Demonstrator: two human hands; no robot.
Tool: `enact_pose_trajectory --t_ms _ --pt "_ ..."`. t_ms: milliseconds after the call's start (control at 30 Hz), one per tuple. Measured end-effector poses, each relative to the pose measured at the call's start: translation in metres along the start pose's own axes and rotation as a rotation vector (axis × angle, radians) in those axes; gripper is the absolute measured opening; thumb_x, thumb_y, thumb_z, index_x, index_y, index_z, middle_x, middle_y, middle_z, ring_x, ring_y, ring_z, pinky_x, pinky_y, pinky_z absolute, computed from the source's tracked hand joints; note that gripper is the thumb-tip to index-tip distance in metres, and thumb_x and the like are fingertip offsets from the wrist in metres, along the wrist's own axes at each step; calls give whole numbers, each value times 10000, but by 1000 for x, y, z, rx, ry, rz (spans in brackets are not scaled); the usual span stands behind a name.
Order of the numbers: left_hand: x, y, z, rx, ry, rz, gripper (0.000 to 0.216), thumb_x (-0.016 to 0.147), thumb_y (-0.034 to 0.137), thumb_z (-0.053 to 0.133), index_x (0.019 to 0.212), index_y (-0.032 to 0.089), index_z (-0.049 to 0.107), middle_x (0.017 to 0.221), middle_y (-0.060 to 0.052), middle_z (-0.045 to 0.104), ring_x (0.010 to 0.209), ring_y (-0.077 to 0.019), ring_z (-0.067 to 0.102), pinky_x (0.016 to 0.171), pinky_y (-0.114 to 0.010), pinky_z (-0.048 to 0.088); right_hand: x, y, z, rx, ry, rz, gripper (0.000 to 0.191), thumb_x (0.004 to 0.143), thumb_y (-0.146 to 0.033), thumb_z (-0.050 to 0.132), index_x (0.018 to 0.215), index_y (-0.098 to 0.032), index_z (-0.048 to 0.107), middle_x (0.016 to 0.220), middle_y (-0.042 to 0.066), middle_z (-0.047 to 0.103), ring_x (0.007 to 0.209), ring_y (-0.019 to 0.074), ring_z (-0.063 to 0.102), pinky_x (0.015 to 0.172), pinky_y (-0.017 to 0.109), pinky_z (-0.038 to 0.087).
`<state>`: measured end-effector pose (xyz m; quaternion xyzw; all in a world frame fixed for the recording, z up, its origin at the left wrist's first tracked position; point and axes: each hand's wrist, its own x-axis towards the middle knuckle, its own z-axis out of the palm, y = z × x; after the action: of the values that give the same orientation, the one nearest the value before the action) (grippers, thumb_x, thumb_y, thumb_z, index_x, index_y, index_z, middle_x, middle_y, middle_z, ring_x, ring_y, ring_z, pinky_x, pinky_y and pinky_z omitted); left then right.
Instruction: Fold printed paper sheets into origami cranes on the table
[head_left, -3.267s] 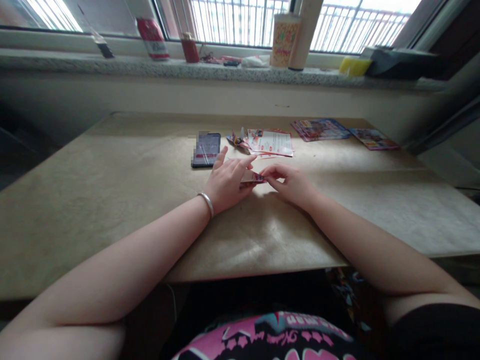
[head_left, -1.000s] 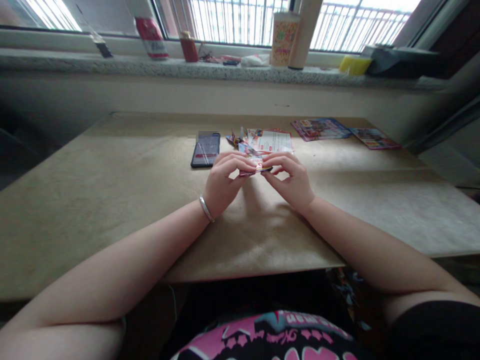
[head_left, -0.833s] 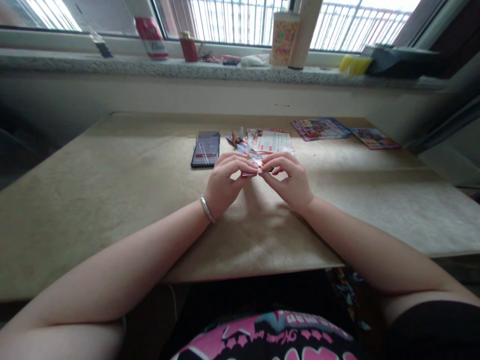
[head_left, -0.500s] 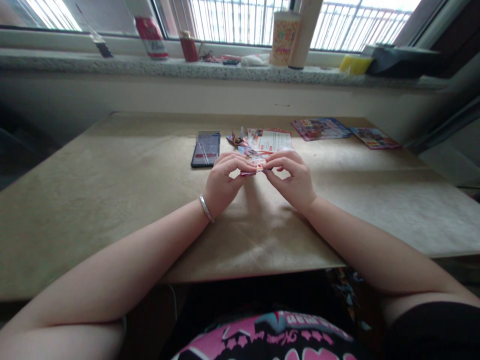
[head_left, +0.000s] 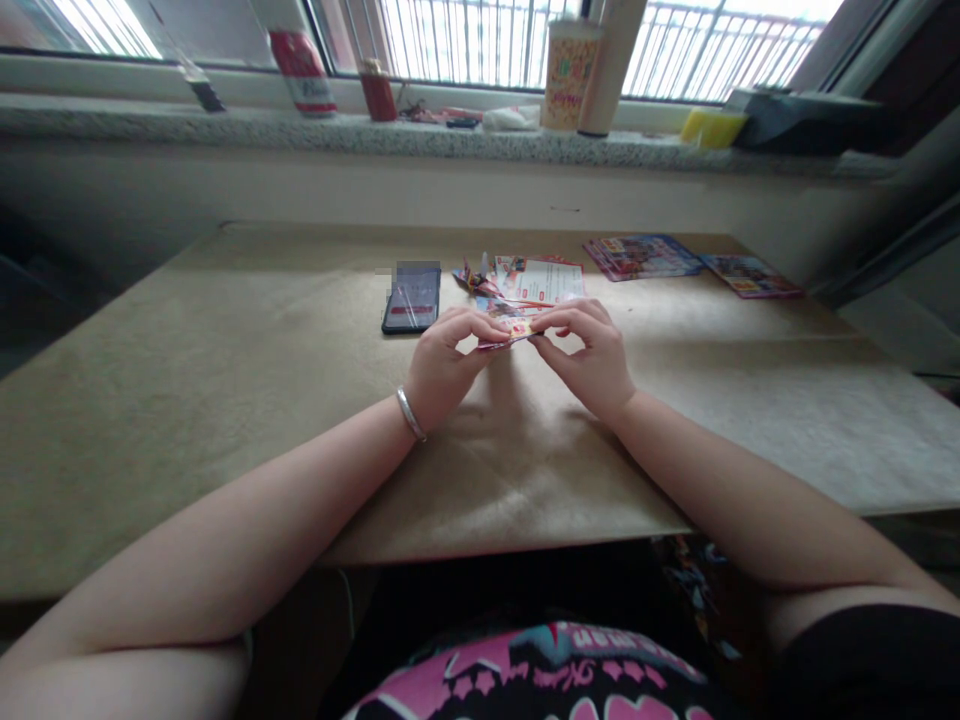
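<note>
A small folded piece of printed paper is held just above the brown table, pinched from both sides. My left hand, with a silver bangle on its wrist, has its fingers curled onto the paper's left end. My right hand pinches the right end with thumb and fingers. Most of the folded paper is hidden behind my fingers.
A dark phone lies just beyond my left hand. A printed leaflet and a small folded paper figure lie behind my hands. More leaflets lie at the back right. Cups, a can and other items stand on the windowsill.
Both hands have lifted the folded paper off the table and now pinch it in the air; over the last second they only shifted slightly.
</note>
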<state>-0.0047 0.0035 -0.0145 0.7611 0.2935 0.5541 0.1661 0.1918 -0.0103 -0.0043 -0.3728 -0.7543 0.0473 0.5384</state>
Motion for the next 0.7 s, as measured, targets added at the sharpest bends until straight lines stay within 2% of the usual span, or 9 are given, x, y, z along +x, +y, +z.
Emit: enact_pose_trajectory --t_ms 100,233,300,533,700 --pt "0 0 0 -1 -8 -8 154 825 342 691 770 202 659 867 -25 706 857 -156 652 841 -346 522 0 3 0 -5 -11 19 50 809 -276 670 859 -281 668 917 25 701 941 214 601 699 363 543" --pt "0 1 -1 -9 -4 -30 186 823 370 691 766 198 653 845 -26 707 826 -152 655 824 -338 529 1 4 -2 -37 -23 -14 27 803 -302 688 798 -287 666 887 14 712 920 220 622 874 445 498" --pt "1 2 -1 -5 -2 -40 199 821 379 692 762 194 649 842 -28 707 819 -151 656 819 -334 530 2 3 -3 -32 -34 -33 38 804 -302 690 781 -287 663 874 7 713 905 216 630 911 454 472" --pt "1 -1 0 -121 8 -67 158 805 338 717 789 190 665 862 -40 713 841 -159 667 829 -337 530 3 4 -4 -20 -24 -109 34 813 -249 674 823 -275 653 886 2 722 903 197 645 895 422 473" --pt "1 -1 0 -182 5 -111 179 787 359 732 775 191 672 859 -41 718 843 -159 666 844 -333 531 3 6 -4 -15 -11 -142 67 803 -228 682 765 -263 639 837 -11 727 859 185 658 886 417 482"
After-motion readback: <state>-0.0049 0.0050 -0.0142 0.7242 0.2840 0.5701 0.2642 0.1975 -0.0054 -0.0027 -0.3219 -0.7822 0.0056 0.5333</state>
